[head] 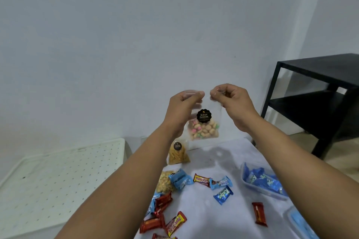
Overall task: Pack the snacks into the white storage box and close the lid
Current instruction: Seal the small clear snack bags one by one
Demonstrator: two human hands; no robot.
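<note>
Overhead, a clear biscuit bag (204, 128) is being held up in the air above the tabletop (229, 161), in front of the pale wall (136, 25). Its top edge is being pinched at the left corner by the left hand (181, 109) and at the right corner by the right hand (234, 103), with the fingers (215, 93) of each curled and clamped on the plastic. A black round label is being shown on the bag's front, above pale and coloured biscuits gathered at the bottom.

Below, a second bag (178, 154) of yellow snacks is being left standing near the tabletop's far edge. Blue wrapped snacks (223, 195), red bars (259, 214) and yellow-and-red bars (202, 179) are being left scattered across the tabletop. A pouch of pale nuts (165, 181) is lying beside a blue pack (179, 178), touching it.

At the right, blue packs are being kept in a clear tray (250, 185); another container (297, 221) is being cut off by the lower right edge. A white dotted lid (58, 180) is lying to the left, and a black shelf (318, 91) is standing at the right by the wall.
</note>
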